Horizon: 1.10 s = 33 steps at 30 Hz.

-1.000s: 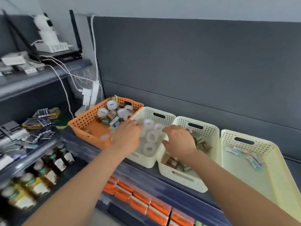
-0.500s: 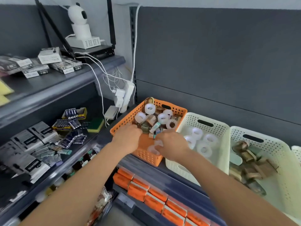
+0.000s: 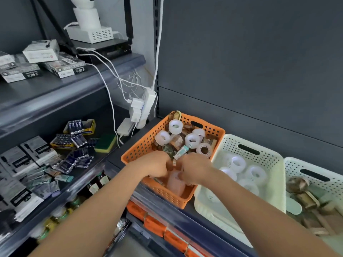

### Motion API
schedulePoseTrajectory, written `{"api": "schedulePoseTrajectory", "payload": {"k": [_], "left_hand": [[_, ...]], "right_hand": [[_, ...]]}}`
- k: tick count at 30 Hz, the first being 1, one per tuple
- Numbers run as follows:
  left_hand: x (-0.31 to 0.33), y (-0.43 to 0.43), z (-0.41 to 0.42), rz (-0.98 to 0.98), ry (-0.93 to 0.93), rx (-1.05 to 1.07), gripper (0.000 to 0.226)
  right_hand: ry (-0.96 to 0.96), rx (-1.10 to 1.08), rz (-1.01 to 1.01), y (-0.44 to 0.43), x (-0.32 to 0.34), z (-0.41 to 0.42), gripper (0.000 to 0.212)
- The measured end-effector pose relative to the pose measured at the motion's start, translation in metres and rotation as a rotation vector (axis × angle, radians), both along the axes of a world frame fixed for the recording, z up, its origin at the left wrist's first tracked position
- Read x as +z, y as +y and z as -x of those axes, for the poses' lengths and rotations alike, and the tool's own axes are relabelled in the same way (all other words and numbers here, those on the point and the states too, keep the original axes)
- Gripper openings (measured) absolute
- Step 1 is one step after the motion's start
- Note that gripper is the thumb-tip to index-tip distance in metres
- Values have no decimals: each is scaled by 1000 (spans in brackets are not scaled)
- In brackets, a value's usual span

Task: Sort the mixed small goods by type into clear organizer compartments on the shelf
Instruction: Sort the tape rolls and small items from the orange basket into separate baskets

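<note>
- Presently left hand (image 3: 157, 164) and right hand (image 3: 194, 168) curl into the orange basket (image 3: 135, 153); whether either grips anything is hidden.
- Single out tape rolls (image 3: 192, 140) just beyond the fingers, one type at a time; cream bin (image 3: 206, 201) sits right.

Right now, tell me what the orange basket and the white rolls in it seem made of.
Orange basket: likely moulded plastic, matte; even rows of holes and a cut-out handle slot. White rolls: seemingly translucent tape wound around hollow cores, slightly glossy; milky rims suggest tape, though plastic rings remain possible.

Dark shelf (image 3: 128, 143) bearing orange basket (image 3: 138, 145), cream basket (image 3: 232, 143), second cream basket (image 3: 297, 164)
</note>
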<state>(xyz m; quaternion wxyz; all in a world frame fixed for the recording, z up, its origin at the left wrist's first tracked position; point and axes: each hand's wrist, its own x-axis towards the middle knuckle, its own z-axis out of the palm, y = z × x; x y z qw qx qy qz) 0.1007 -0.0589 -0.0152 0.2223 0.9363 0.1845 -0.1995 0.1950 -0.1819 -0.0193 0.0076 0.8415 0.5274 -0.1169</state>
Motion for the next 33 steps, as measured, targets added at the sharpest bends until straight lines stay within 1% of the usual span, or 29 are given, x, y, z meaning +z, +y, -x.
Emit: {"api": "schedulePoseTrajectory", "payload": {"k": [1,2,4,6,8,9,11,14,15,17,19,21,23,25,28,30,31,33], "left_hand": [[-1,-1,-3,20,3,-5,32],[-1,-1,-6,38,9,-10,36],[0,2,-9,99,24,-7,52],[0,11,-11,203,19,19,60],[0,21,-11,308,10,30,61],[1,25,-11,331,7,22,61],[-1,30,-12,324,-6,7,62],[-5,38,-16,261,-62,-26,60],[-5,41,-18,241,-78,-42,61],[-5,46,-20,229,-91,-58,64],[-7,50,-22,235,-115,-68,65],[-8,53,-23,258,-162,-54,64],[-6,56,-25,335,-237,5,58],[-1,56,-29,438,-342,77,50],[11,45,-37,530,-490,132,41],[19,29,-43,533,-569,128,31],[22,20,-47,531,-586,116,27],[27,-1,-53,526,-587,81,28]], "right_hand": [[30,-39,-20,1,-1,-2,26],[59,-82,-40,2,-2,-3,24],[96,-161,-84,6,-4,-5,16],[101,-235,-134,10,-5,-6,12],[81,-272,-167,14,-6,-5,11],[68,-272,-168,15,-6,-4,12],[73,-243,-148,16,-4,-3,14],[156,-179,-72,12,1,-5,22],[141,-156,-25,10,2,-5,26],[38,-131,40,9,2,1,29],[-9,-159,14,10,-1,7,26],[62,-235,-81,11,-1,9,23],[217,-364,-225,8,3,7,26],[376,-494,-398,2,10,4,30],[581,-661,-704,-13,21,2,24],[597,-719,-874,-27,29,-1,16],[575,-731,-925,-35,32,-2,15],[508,-734,-940,-57,36,-5,15]]}}
